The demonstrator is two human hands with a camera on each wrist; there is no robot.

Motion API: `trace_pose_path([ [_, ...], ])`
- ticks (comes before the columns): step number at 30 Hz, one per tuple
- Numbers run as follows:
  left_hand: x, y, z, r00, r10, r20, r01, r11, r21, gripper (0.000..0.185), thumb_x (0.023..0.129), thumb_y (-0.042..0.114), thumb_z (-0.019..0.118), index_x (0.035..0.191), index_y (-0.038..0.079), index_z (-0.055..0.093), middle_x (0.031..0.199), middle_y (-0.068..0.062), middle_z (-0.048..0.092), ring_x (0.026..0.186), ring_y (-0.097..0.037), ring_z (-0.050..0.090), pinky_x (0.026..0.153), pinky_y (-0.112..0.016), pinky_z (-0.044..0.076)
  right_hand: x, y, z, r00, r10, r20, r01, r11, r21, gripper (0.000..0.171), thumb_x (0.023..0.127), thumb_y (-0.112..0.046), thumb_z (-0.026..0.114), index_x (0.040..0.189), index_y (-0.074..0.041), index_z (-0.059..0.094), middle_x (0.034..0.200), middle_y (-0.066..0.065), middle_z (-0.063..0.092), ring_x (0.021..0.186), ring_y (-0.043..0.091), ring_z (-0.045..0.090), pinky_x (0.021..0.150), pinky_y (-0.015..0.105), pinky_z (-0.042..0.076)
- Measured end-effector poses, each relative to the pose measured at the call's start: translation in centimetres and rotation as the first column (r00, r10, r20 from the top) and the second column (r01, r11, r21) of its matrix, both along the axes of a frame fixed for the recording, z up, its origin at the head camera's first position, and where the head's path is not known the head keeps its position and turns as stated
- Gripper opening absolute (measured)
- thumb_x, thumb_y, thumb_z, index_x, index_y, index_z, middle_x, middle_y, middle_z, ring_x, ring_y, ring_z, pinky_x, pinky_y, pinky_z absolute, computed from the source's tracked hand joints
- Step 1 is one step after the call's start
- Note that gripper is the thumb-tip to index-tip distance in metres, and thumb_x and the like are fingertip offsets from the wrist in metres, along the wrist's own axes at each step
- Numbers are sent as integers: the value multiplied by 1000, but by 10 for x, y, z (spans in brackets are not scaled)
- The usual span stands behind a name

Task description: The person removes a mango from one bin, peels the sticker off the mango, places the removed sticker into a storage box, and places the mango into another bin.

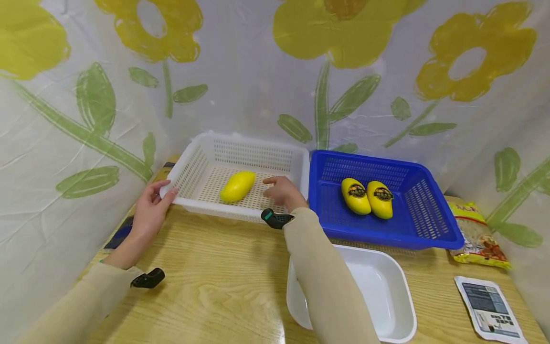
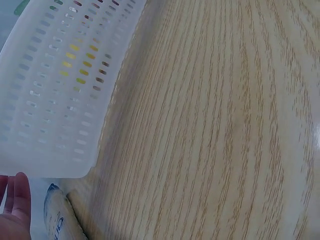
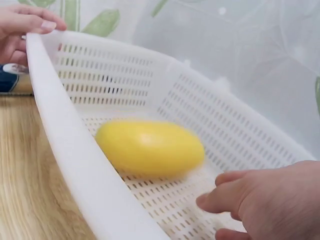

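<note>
Bright, diffuse light filled the head view, leaving a soft shadow on the counter (image 1: 215, 286) in front of the white basket (image 1: 215, 207) and a white glare patch toward the counter's near edge. Wide-angle stretch skewed the flat pouch (image 1: 491, 308) by the counter's right edge. The left wrist view looked greyer and slightly hazy. In the right wrist view, the yellow mango (image 3: 150, 147) carried a pale highlight above a blurred lower outline.
</note>
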State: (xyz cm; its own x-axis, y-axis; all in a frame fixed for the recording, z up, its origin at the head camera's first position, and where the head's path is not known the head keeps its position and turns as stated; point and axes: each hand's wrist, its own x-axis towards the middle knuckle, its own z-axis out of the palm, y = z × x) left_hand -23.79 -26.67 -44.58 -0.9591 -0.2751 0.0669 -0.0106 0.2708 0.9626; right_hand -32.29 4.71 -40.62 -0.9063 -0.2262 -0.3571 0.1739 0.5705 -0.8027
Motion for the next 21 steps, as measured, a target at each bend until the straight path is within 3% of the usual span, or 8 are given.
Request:
trace_pose_path([
  [2, 1, 1, 1, 1000, -1, 2, 1, 1000, -7, 57, 98, 39, 57, 143, 8, 42, 128, -4, 47, 104, -2, 52, 76, -9, 47, 2, 0, -1, 999, -18, 27, 20, 998, -67, 48, 95, -9, 62, 142, -11, 52, 149, 8, 44, 107, 24, 58, 89, 36, 52],
  [4, 1, 0, 0, 1000, -2, 8, 2, 1000, -19, 58, 98, 40, 57, 144, 8, 41, 130, -6, 47, 104, -3, 52, 77, -9, 47, 3, -1, -2, 999, -32, 42, 36, 992, -118, 48, 96, -10, 62, 142, -11, 51, 151, 8, 40, 130, 30, 45, 99, 45, 47],
  [13, 1, 0, 0, 1000, 1, 5, -1, 1000, -25, 57, 99, 39, 56, 144, 7, 41, 135, -11, 45, 107, -5, 51, 80, -10, 48, 2, -1, -7, 994, -81, 76, 96, 971, -218, 47, 97, -15, 62, 142, -11, 51, 150, 11, 41, 134, 31, 42, 101, 45, 46],
  [21, 1, 0, 0, 1000, -4, -9, 4, 1000, 3, 55, 98, 38, 57, 142, 8, 42, 132, -8, 46, 107, -4, 52, 81, -12, 49, 4, -2, -6, 994, -84, 69, 97, 974, -207, 47, 96, -17, 65, 141, -9, 53, 146, 11, 44, 132, 30, 44, 102, 45, 45],
])
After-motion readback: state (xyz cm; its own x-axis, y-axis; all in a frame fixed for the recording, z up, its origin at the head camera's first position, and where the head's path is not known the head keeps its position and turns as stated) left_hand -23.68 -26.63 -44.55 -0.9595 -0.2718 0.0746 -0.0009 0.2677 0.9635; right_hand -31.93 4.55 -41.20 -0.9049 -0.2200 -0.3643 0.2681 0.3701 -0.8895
